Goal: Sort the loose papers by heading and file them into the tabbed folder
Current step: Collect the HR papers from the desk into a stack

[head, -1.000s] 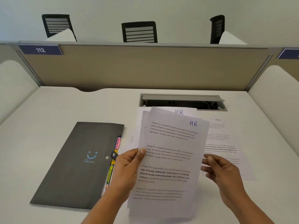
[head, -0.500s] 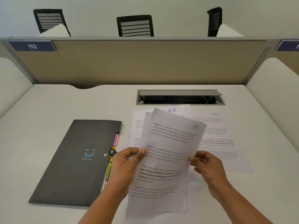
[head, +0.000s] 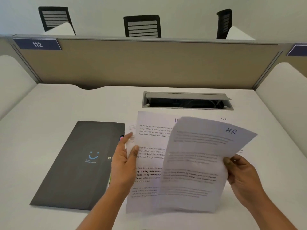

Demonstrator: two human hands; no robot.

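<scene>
My right hand (head: 242, 178) pinches the right edge of a printed sheet headed "HR" (head: 196, 163) and holds it tilted above the desk. My left hand (head: 123, 161) holds the left edge of the other printed sheets (head: 147, 156), thumb on top, with the forefinger stretched out. Their heading is partly covered by the right-hand sheet. A dark grey tabbed folder (head: 78, 165) with a blue smiley lies shut on the desk to the left, coloured tabs peeking out behind my left hand. Another "HR" sheet (head: 224, 119) lies flat on the desk behind.
An open cable tray (head: 186, 101) is sunk into the white desk (head: 49, 113) just beyond the papers. A beige partition (head: 149, 63) with a "112" label closes the far side. White side panels flank the desk, and black chairs stand beyond the partition.
My right hand has pulled the top "HR" sheet off the stack and moved it to the right. The left hand keeps the remaining sheets, its forefinger now extended.
</scene>
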